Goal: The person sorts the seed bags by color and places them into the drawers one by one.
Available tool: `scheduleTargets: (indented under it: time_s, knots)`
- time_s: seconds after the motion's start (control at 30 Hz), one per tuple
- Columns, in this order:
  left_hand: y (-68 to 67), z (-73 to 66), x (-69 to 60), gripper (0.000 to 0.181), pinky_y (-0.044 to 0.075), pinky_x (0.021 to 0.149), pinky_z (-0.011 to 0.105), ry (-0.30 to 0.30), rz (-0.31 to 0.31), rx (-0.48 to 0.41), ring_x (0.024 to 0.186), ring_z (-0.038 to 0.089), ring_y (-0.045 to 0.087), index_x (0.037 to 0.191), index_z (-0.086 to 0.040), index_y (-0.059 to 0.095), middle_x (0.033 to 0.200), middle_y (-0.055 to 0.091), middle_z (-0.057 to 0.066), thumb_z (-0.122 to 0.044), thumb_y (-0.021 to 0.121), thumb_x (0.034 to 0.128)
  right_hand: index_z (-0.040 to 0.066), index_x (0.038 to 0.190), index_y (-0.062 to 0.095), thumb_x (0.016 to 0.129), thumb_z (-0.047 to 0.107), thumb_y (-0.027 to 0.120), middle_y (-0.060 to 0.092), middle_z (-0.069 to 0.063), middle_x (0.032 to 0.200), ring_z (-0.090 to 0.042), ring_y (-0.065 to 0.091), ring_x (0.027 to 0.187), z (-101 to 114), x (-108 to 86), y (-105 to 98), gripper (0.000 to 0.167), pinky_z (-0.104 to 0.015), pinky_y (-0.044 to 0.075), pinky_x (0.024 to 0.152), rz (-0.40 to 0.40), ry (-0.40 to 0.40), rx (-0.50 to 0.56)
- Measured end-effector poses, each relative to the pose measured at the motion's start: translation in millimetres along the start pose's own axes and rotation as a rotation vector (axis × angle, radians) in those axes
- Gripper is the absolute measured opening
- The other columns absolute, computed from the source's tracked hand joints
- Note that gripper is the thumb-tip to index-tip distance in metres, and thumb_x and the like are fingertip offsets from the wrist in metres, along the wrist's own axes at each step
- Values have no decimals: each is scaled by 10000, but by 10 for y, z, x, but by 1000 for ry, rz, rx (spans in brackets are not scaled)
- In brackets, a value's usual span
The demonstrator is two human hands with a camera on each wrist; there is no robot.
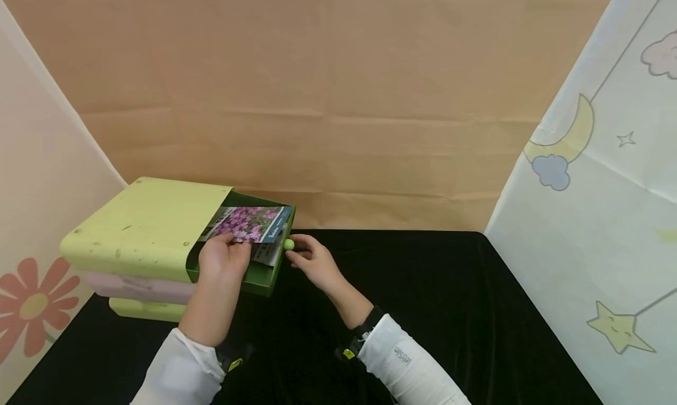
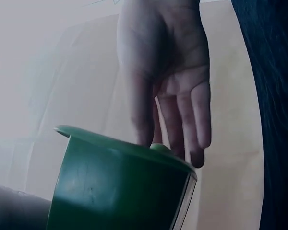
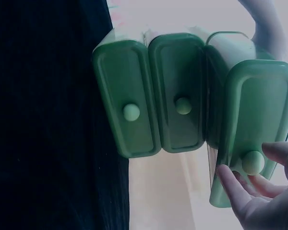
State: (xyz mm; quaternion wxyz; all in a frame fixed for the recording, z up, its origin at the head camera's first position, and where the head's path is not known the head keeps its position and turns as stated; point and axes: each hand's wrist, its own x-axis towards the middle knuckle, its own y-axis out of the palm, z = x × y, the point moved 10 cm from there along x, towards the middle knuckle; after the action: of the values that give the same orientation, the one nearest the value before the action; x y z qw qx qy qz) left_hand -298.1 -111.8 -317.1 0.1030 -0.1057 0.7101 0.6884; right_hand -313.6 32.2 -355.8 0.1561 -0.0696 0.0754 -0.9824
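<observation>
On the left of the head view stands a stacked drawer box [image 1: 153,228], pale green on top, with its dark green top drawer [image 1: 259,280] pulled out to the right. A flat flower-printed card [image 1: 248,223] with a blue strip lies over the open drawer, above a greyish printed sheet [image 1: 266,252]. My left hand [image 1: 224,261] holds the card by its near edge; its fingers are partly hidden beneath it. My right hand [image 1: 317,264] pinches the round light green knob [image 3: 253,163] on the drawer's front, thumb on one side and fingers on the other.
Two lower drawers with knobs, one [image 3: 177,72] in the middle and one [image 3: 129,86] at the bottom, are shut. A black cloth [image 1: 423,311] covers the table. Brown paper [image 1: 338,99] hangs behind, and printed white sheets [image 1: 597,217] stand at both sides.
</observation>
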Motion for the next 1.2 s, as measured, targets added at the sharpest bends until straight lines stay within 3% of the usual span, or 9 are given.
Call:
scheduleTargets:
  time_s: [0.4,0.63,0.87,1.07,1.2]
  knots:
    - [-81,-138,44,577,-6,1171,133,119,-109,187,1438,-21,-175,1457,-354,-304,1563,-244,-210,-175,71,1058,25,1329,525,975,131,582,587,-195,1254,-321,635,1098,21,38,-41,374,-407,558,894,-66,-13,-77]
    - [-117,-90,-39,677,-44,1190,199,74,-147,318,1443,49,-223,1427,-363,-349,1548,-320,-160,-125,163,1053,22,1338,520,977,123,575,580,-205,1272,-349,623,1119,14,17,-61,378,-332,574,843,-61,5,-58]
    - [3,-8,-260,768,-146,1177,239,27,-49,489,1392,53,-335,1382,-350,-406,1476,-441,-145,-106,238,1042,21,1325,530,976,117,575,583,-202,1264,-334,630,1112,27,26,-89,364,-359,572,862,-69,1,-61]
    - [56,-20,-455,768,-170,1160,218,5,28,498,1369,50,-373,1351,-353,-440,1442,-479,-162,-133,233,1055,2,1312,533,952,61,595,586,-215,1254,-328,640,1091,45,40,-60,370,-378,572,864,-56,-12,-67]
    - [117,-23,-552,772,-201,1151,236,-46,108,507,1357,60,-397,1335,-369,-455,1442,-485,-150,-173,239,1061,4,1315,533,951,65,597,585,-212,1262,-325,638,1095,60,52,-39,375,-368,573,858,-48,-12,-65]
